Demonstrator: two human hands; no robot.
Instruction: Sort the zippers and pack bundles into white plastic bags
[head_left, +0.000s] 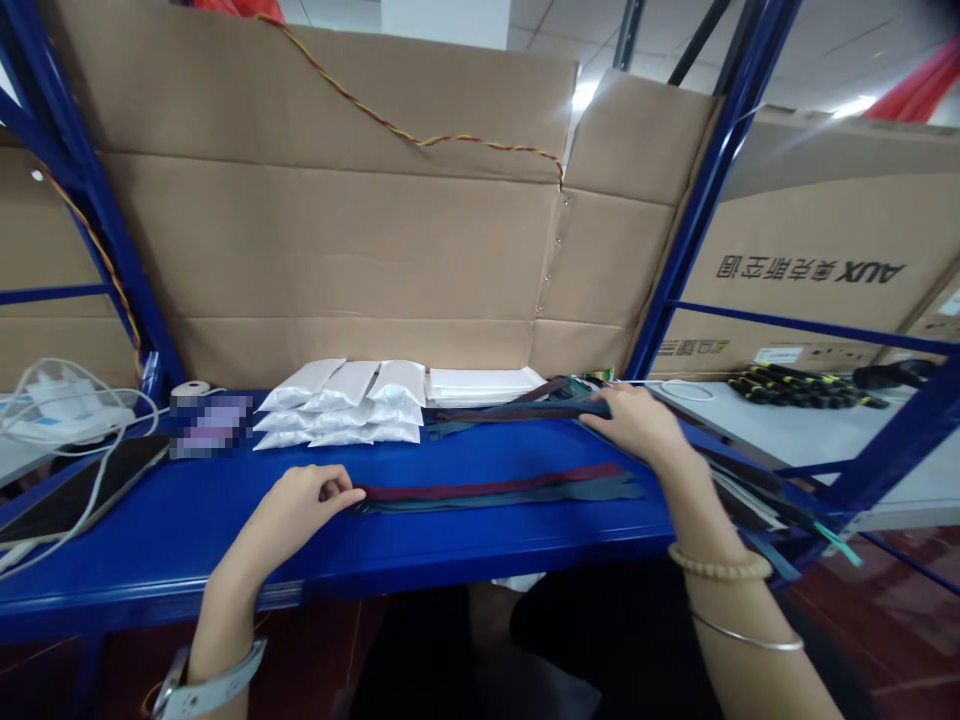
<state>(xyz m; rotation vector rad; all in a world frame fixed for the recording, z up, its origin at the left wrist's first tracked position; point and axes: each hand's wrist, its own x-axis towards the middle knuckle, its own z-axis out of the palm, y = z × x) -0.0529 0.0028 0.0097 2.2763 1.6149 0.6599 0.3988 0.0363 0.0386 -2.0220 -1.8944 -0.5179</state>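
Two long thin cloth strips, possibly zippers, lie side by side near the front of the blue table: a maroon strip (495, 486) and a dark teal strip (517, 494). At their left end my left hand (315, 490) has thumb and fingers closed on them. Further back on the right, my right hand (637, 415) reaches over a pile of similar dark strips (525, 408). Its fingers are bent round the right part of a dark strip; the fingertips are partly hidden.
White padded packets (345, 405) are stacked at the back, beside flat white envelopes (484, 385). A blurred purple item (214, 425), a dark tablet-like slab (82, 490) and white cables (105, 470) lie left. More strips (750, 490) hang off the right side. Cardboard (360, 240) walls the back.
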